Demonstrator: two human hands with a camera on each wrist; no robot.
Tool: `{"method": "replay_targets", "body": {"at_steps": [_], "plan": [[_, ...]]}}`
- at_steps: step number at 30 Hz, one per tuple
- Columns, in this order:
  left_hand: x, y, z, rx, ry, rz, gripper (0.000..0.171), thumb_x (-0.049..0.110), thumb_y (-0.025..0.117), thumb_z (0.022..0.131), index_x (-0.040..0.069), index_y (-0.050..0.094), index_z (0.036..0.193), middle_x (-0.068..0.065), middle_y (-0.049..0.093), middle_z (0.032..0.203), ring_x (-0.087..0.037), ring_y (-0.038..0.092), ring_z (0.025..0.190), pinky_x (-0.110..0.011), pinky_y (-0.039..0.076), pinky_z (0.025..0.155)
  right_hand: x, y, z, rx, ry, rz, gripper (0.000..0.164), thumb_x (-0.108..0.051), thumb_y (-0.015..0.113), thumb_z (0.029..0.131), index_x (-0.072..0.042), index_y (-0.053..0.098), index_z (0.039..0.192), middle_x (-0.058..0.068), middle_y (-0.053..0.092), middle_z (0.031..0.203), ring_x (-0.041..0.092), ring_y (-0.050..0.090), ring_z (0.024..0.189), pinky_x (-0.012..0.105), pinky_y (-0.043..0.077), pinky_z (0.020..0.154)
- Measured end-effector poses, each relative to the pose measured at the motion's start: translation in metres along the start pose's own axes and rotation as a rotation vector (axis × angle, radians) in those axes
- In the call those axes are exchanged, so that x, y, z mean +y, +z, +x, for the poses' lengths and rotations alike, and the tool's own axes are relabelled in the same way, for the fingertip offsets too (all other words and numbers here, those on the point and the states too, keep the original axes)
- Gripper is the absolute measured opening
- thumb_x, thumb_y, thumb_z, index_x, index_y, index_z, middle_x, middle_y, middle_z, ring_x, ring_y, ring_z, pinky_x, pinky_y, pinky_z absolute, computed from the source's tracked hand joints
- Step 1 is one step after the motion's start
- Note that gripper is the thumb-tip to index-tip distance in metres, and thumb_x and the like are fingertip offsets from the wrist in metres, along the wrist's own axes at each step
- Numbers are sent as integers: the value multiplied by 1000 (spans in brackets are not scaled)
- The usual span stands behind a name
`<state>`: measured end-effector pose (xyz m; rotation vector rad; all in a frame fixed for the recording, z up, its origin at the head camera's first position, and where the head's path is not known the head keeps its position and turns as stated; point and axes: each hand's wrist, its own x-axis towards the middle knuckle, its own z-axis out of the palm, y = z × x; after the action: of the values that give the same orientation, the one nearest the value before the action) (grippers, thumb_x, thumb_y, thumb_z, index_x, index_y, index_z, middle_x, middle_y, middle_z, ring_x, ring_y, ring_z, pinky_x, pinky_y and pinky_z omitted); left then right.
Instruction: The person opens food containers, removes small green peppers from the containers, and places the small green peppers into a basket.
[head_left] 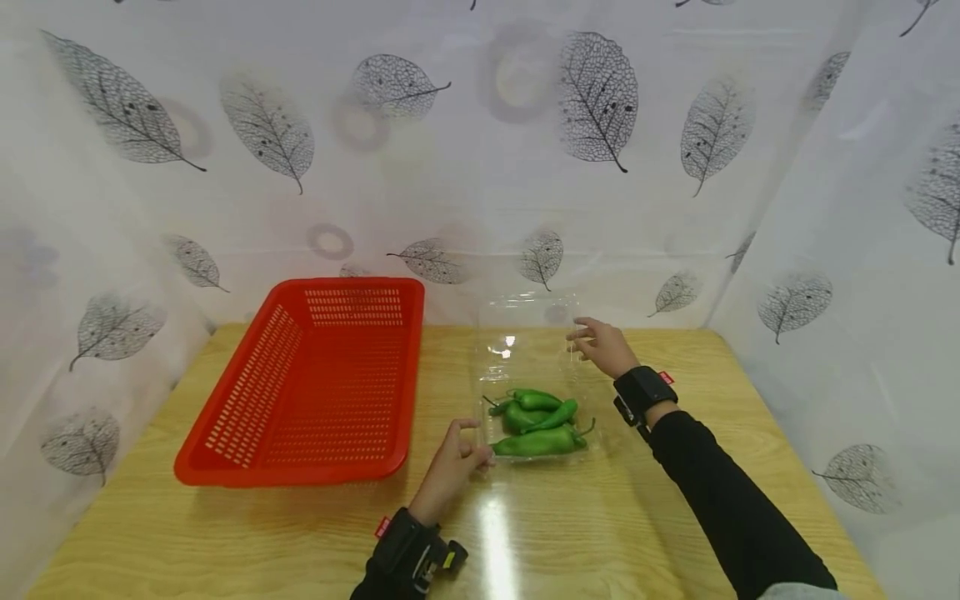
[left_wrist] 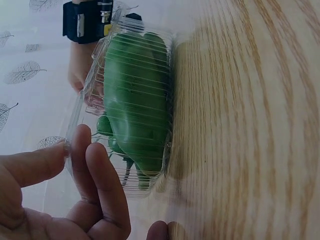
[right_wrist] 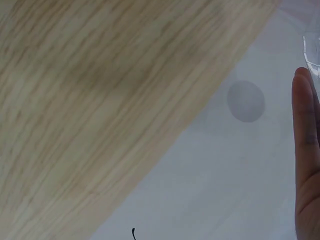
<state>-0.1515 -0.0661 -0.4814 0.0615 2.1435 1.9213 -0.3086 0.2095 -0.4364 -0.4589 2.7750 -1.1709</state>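
Observation:
A clear plastic clamshell box [head_left: 484,417] stands on the table with its lid [head_left: 525,321] raised at the back. Several green peppers [head_left: 536,442] lie inside it, the largest along the front. My left hand [head_left: 453,460] pinches the box's rim at the front left corner; the left wrist view shows the thumb [left_wrist: 42,162] and forefinger meeting on the clear edge. At the lid's right edge is my right hand [head_left: 609,348], its extended fingers touching the plastic. In the right wrist view, one straight finger [right_wrist: 304,125] lies against the lid at the frame's edge.
A red plastic basket [head_left: 337,392] with slotted walls sits to the left of the box, nothing inside. The light wooden table [head_left: 555,533] meets leaf-patterned sheeting [head_left: 465,183] at the back and sides.

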Motion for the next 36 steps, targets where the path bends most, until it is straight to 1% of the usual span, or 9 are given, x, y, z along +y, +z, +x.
{"method": "replay_targets", "body": {"at_steps": [5,9,12,16,19,20,26,31,36], "plan": [[0,0,0,-4,18,-9,42,8,55,93,-2,35,129,-23,65,85,-27,64,80,-36,53,77,8,8,0,-10,19,-107,45,-9,47,98,12,37,136,33,59,115,36,65,87,36,55,73],[0,-1,-1,-5,24,-6,42,8,54,94,-2,35,130,-23,65,85,-26,64,79,-36,53,76,15,12,2,-40,60,-125,44,-11,47,98,13,40,134,33,60,112,37,65,89,36,54,75],[0,-1,0,-4,22,-5,41,8,54,94,-2,35,129,-24,65,85,-26,64,79,-35,53,76,34,16,8,-49,60,-108,45,-19,50,97,9,45,132,30,62,112,37,64,93,39,53,77],[-1,0,1,-5,19,-10,41,7,54,94,-2,36,129,-25,65,85,-25,64,78,-35,53,76,63,22,18,-31,-2,-146,46,-32,52,96,2,55,125,26,63,111,34,63,95,38,52,77],[-1,-1,1,-7,30,-11,41,7,54,94,-2,36,129,-26,64,85,-24,64,78,-35,54,76,56,24,15,-21,2,-174,41,-26,52,96,5,57,122,28,63,111,37,62,96,39,53,76],[-1,-1,1,-6,31,-11,41,7,54,94,-2,36,129,-26,64,85,-24,64,78,-35,54,76,44,22,10,-39,40,-184,39,-19,51,97,9,55,123,30,61,112,40,61,96,42,53,77],[-1,1,1,-15,32,-27,43,7,53,94,-2,34,131,-25,64,85,-29,64,80,-37,53,78,21,16,-10,-52,51,-147,41,-16,40,101,14,45,129,30,63,104,34,64,85,35,54,70],[0,0,0,-15,26,-23,45,9,53,94,-2,33,133,-23,64,85,-27,63,80,-37,52,78,7,9,-36,106,8,-233,44,-19,42,101,6,40,137,27,59,119,39,60,103,44,50,86],[-4,0,2,-16,24,-12,44,11,53,95,0,33,133,-20,65,86,-25,63,80,-34,52,77,-12,6,-72,366,-219,-291,40,-11,59,91,-1,52,129,20,66,109,33,63,97,43,51,83]]}}
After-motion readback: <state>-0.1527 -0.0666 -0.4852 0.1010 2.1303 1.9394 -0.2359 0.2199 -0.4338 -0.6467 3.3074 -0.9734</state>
